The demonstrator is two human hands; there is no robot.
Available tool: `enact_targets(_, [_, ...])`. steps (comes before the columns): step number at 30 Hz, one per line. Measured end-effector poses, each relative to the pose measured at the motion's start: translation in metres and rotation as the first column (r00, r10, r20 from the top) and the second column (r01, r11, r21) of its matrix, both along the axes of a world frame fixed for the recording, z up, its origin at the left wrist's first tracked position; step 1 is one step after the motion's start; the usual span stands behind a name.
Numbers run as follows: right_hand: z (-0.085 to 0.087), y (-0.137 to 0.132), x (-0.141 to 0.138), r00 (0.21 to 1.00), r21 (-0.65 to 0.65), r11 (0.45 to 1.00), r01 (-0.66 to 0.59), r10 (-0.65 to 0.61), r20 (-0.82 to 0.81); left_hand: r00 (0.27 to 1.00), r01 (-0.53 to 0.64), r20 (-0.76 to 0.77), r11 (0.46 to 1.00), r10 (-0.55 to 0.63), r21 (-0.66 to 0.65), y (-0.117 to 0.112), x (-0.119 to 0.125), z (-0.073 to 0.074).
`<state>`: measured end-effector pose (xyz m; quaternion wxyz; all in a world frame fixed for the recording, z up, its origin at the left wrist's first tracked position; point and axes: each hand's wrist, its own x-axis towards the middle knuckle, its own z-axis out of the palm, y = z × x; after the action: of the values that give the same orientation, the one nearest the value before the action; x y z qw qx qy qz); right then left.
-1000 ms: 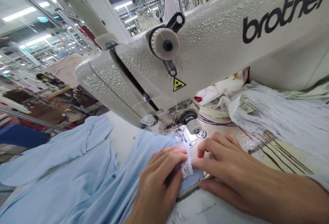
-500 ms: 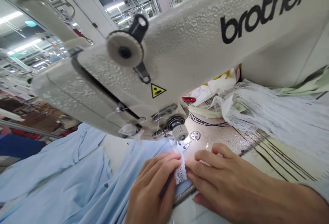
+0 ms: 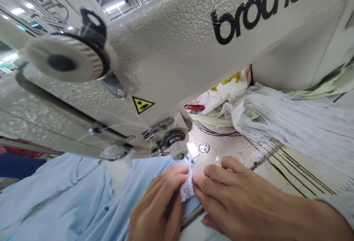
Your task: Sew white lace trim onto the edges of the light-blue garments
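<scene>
A narrow strip of white lace trim lies on light blue fabric, just in front of the sewing machine's lit needle area. My left hand presses on the lace's left side, fingers together and thumb tucked under, closed on lace and fabric. At the lace's right edge, my right hand is closed, its fingertips pinching the lace where it meets the blue cloth. The needle and presser foot are mostly hidden behind a pale round knob.
Gathered white lace is heaped on the right of the machine bed. Red thread snips lie behind the needle area, near white cloth. Dark cords cross a pale measuring surface. The machine head hangs low over my hands.
The view has shifted closer to the machine, so its head appears larger and further left. Both hands keep their places at the lace, with little visible movement.
</scene>
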<state>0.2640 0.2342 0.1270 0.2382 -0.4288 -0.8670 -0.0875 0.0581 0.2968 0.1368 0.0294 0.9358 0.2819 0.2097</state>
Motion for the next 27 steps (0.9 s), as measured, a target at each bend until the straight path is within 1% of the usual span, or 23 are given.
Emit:
enact_targets(3, [-0.004,0.004,-0.002,1.000,-0.021,1.000,-0.013,0.012,-0.027,1.000,-0.007,0.005,1.000,0.008,-0.016,0.001,0.001,0.000])
enact_targets(5, [-0.001,0.004,-0.002,1.000,-0.042,0.999,-0.007,0.006,-0.023,0.999,-0.032,0.021,0.999,0.033,-0.040,0.003,0.001,0.000])
enact_targets(9, [0.008,0.000,0.000,0.999,-0.067,0.997,0.041,-0.043,-0.024,0.985,-0.143,0.079,0.982,0.154,-0.127,0.006,0.001,0.000])
enact_targets(10, [0.008,0.000,0.001,0.998,-0.071,0.996,0.046,-0.048,-0.030,0.984,-0.147,0.084,0.980,0.159,-0.132,0.006,0.001,-0.001])
enact_targets(15, [0.001,0.001,-0.001,0.997,-0.072,0.997,0.032,-0.037,-0.070,0.998,-0.033,0.050,0.998,0.035,-0.052,0.008,0.002,-0.001])
enact_targets(17, [-0.002,0.002,-0.003,0.995,-0.076,0.996,0.047,-0.053,-0.085,0.999,-0.024,0.031,0.999,0.025,-0.035,0.009,0.002,-0.001])
enact_targets(21, [-0.001,0.003,-0.004,0.994,-0.111,0.993,0.033,-0.044,-0.104,1.000,-0.014,0.007,1.000,0.014,0.013,0.012,0.003,-0.001])
enact_targets(27, [0.001,0.002,-0.002,0.994,-0.132,0.991,0.031,-0.044,-0.097,0.999,0.033,0.022,0.997,-0.035,0.074,0.011,0.006,0.001])
